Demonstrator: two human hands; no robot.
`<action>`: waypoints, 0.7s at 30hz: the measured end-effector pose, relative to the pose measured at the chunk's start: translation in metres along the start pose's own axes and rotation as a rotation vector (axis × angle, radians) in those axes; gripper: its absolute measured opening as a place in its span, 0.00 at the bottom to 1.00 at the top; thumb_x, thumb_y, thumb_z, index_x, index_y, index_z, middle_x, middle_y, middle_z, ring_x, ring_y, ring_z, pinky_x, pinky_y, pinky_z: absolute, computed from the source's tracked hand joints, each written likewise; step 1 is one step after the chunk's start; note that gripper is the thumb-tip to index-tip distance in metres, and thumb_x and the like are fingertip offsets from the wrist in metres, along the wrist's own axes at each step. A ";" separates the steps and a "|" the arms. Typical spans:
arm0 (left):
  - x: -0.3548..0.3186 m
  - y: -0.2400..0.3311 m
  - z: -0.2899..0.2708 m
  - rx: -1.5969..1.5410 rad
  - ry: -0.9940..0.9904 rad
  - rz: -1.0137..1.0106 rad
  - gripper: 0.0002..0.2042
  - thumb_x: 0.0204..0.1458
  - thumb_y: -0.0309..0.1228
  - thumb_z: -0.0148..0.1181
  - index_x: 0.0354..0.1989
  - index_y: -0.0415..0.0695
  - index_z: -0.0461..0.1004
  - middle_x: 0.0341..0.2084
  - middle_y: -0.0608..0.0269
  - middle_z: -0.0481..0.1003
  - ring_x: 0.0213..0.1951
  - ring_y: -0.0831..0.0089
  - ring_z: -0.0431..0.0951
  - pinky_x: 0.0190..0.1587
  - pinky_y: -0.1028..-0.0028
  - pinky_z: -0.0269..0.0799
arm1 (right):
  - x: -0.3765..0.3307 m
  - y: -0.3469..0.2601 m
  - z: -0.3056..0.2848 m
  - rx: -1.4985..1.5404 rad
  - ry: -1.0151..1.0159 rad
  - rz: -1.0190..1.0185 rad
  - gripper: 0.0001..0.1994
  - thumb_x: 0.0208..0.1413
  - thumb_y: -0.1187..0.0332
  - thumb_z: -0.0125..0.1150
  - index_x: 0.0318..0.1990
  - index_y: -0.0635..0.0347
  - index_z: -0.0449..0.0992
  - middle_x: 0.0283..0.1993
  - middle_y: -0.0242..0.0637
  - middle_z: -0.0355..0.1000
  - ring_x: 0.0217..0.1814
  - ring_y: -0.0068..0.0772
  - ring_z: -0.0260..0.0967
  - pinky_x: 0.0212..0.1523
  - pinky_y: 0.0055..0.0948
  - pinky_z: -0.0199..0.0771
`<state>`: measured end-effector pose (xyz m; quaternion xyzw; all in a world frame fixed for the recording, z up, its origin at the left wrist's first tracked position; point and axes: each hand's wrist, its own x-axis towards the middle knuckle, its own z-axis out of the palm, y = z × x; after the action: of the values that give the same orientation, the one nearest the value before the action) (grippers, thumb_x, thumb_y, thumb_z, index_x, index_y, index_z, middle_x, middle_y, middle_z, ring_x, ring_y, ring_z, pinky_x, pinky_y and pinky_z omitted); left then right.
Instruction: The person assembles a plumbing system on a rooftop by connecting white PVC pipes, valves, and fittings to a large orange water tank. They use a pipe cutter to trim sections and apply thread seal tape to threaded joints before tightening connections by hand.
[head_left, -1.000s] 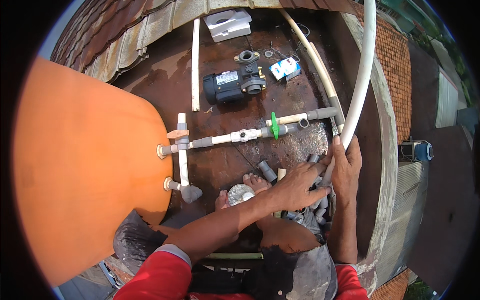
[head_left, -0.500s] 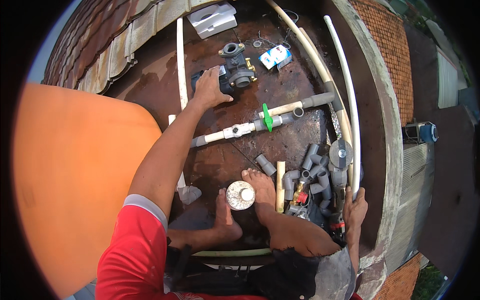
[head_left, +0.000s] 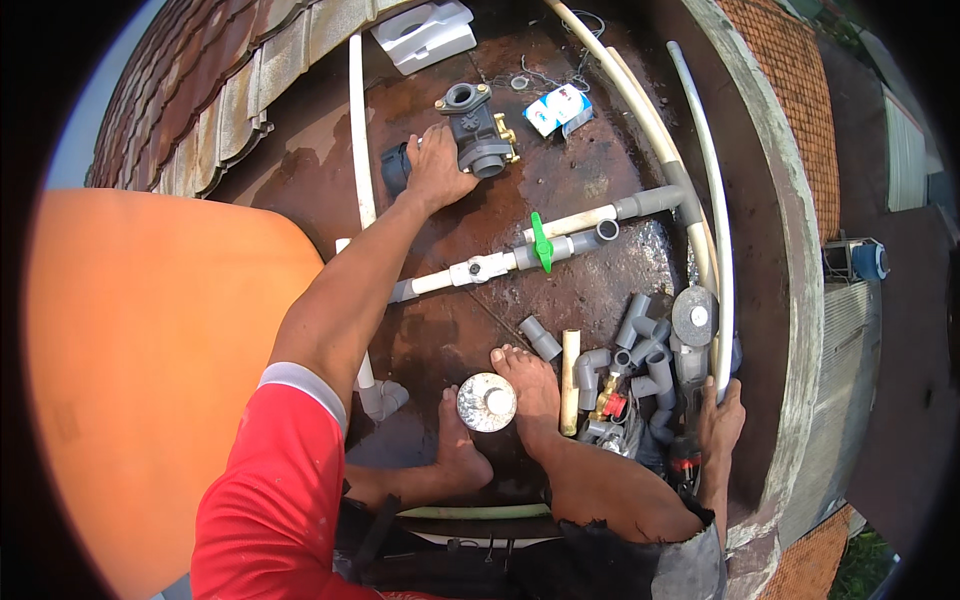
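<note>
My left hand is closed over the middle of a dark grey water pump with brass fittings, at the far side of the rooftop. Its palm hides part of the pump's body, and the blue-black motor end shows left of my fingers. At the lower right, my right hand is wrapped round the near end of a long white pipe. That pipe slants away along the low wall. Between my bare feet stands a round, stained white can with a cap.
A pipe assembly with a green-handled valve lies across the middle. Loose grey fittings and an angle grinder are piled by my right leg. A large orange tank fills the left; a concrete ledge bounds the right.
My left hand has shifted right along the pump, uncovering more of the motor end. The far tip of the white pipe has swung slightly right in my right hand. The view has shifted a little.
</note>
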<state>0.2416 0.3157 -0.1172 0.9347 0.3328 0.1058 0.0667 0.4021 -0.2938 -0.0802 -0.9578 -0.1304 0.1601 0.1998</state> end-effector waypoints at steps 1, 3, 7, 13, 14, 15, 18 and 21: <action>-0.004 -0.001 0.002 -0.007 0.026 0.009 0.45 0.50 0.55 0.77 0.72 0.41 0.67 0.67 0.44 0.73 0.75 0.44 0.66 0.77 0.34 0.50 | -0.001 -0.001 -0.001 -0.001 -0.013 0.017 0.20 0.77 0.54 0.63 0.45 0.67 0.73 0.30 0.56 0.76 0.31 0.56 0.72 0.37 0.53 0.75; -0.006 0.012 0.008 -0.037 0.035 0.009 0.43 0.51 0.55 0.77 0.70 0.40 0.69 0.64 0.45 0.75 0.72 0.43 0.69 0.76 0.34 0.54 | -0.005 -0.005 -0.012 -0.013 -0.024 0.053 0.19 0.77 0.54 0.63 0.45 0.66 0.74 0.31 0.61 0.77 0.33 0.70 0.75 0.38 0.58 0.74; 0.012 0.038 0.003 -0.041 0.075 -0.017 0.44 0.51 0.52 0.76 0.69 0.33 0.68 0.63 0.41 0.75 0.72 0.42 0.69 0.77 0.36 0.53 | -0.005 0.009 -0.004 0.035 0.048 -0.017 0.20 0.76 0.53 0.64 0.46 0.66 0.75 0.30 0.58 0.78 0.31 0.62 0.78 0.37 0.57 0.75; 0.034 0.054 0.015 -0.064 0.042 0.104 0.50 0.53 0.53 0.73 0.77 0.30 0.59 0.69 0.37 0.71 0.76 0.42 0.66 0.80 0.35 0.48 | 0.001 0.007 -0.005 -0.032 0.019 -0.012 0.20 0.75 0.53 0.65 0.44 0.65 0.74 0.30 0.60 0.77 0.32 0.68 0.76 0.36 0.57 0.74; 0.039 0.065 0.015 -0.080 0.013 0.104 0.50 0.52 0.50 0.73 0.76 0.29 0.59 0.70 0.37 0.70 0.77 0.44 0.65 0.81 0.36 0.48 | 0.001 0.006 -0.008 -0.052 0.014 -0.010 0.21 0.75 0.53 0.65 0.44 0.65 0.73 0.30 0.61 0.77 0.32 0.69 0.75 0.36 0.57 0.73; 0.046 0.076 0.014 -0.095 -0.015 0.105 0.49 0.51 0.47 0.72 0.76 0.28 0.60 0.71 0.37 0.70 0.78 0.46 0.64 0.82 0.37 0.48 | 0.001 0.009 -0.008 -0.031 0.025 -0.023 0.21 0.76 0.53 0.65 0.42 0.66 0.72 0.30 0.61 0.77 0.31 0.69 0.74 0.35 0.57 0.73; 0.063 0.099 0.016 -0.055 -0.068 0.112 0.45 0.51 0.43 0.70 0.74 0.29 0.63 0.70 0.39 0.71 0.78 0.49 0.65 0.82 0.37 0.48 | 0.000 0.009 -0.011 -0.034 0.014 -0.018 0.21 0.76 0.54 0.65 0.42 0.66 0.72 0.29 0.61 0.76 0.30 0.69 0.73 0.35 0.56 0.73; 0.080 0.109 0.019 -0.024 -0.055 0.120 0.42 0.53 0.43 0.69 0.73 0.30 0.64 0.69 0.39 0.73 0.77 0.50 0.66 0.82 0.37 0.48 | 0.000 0.007 -0.011 -0.010 0.000 -0.007 0.21 0.76 0.54 0.65 0.42 0.66 0.71 0.29 0.61 0.75 0.30 0.69 0.72 0.35 0.57 0.73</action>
<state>0.3728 0.2818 -0.1017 0.9547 0.2728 0.0880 0.0804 0.4074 -0.3038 -0.0741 -0.9584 -0.1343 0.1586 0.1956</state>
